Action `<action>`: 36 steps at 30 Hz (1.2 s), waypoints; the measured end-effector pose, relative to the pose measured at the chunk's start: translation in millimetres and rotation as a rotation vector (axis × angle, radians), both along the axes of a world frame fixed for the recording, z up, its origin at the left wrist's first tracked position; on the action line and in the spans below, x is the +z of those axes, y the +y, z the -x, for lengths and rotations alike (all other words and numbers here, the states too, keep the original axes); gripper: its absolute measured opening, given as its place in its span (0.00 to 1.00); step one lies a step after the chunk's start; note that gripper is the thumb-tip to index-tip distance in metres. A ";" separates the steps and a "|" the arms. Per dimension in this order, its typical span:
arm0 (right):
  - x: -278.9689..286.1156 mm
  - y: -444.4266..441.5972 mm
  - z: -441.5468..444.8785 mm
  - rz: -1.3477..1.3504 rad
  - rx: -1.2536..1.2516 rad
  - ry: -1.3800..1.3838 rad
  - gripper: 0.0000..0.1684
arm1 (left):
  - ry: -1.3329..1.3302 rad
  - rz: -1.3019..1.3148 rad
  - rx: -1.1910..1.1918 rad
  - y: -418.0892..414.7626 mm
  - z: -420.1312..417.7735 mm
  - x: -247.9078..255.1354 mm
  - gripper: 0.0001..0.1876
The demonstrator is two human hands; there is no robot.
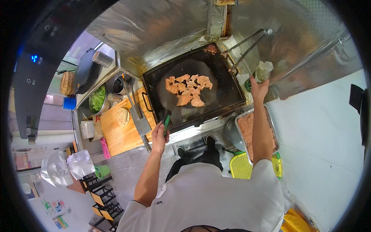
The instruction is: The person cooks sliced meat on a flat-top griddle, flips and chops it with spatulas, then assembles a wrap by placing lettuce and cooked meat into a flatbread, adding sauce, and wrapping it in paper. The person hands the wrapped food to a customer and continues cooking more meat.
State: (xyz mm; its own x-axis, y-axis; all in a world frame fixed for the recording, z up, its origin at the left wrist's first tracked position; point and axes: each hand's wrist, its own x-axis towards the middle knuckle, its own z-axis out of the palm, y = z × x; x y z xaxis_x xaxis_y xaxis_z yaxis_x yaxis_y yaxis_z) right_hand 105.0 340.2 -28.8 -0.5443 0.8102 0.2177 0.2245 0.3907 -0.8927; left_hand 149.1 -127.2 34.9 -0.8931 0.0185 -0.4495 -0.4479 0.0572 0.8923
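Thin slices of pale meat (188,88) lie on a black rectangular griddle (229,85). My left hand (160,137) grips a tool with a green and black handle (167,120) at the griddle's near left edge; its working end is hard to make out. To the right of the griddle, my right hand (258,88) is around a greenish bottle (263,71) with a whitish, crumpled-looking top. Long metal tongs (246,47) lean just beyond that hand, their tips by the griddle's right rim. Below my right forearm, a metal tray (274,139) holds raw-looking minced or sliced meat.
On the left, a wooden board (113,139) bears a round flatbread (123,116) and a broad metal spatula (140,120). Behind it stand a bowl of lettuce (98,98) and a dark pot (118,84). Foil-covered walls (162,26) rise behind the griddle. A yellow stool (240,165) stands beneath the tray.
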 end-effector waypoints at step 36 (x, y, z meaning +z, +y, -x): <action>32.4 -101.8 -53.8 -0.025 0.371 -0.391 0.30 | 0.305 1.131 -0.307 -16.6 -27.9 -28.2 0.23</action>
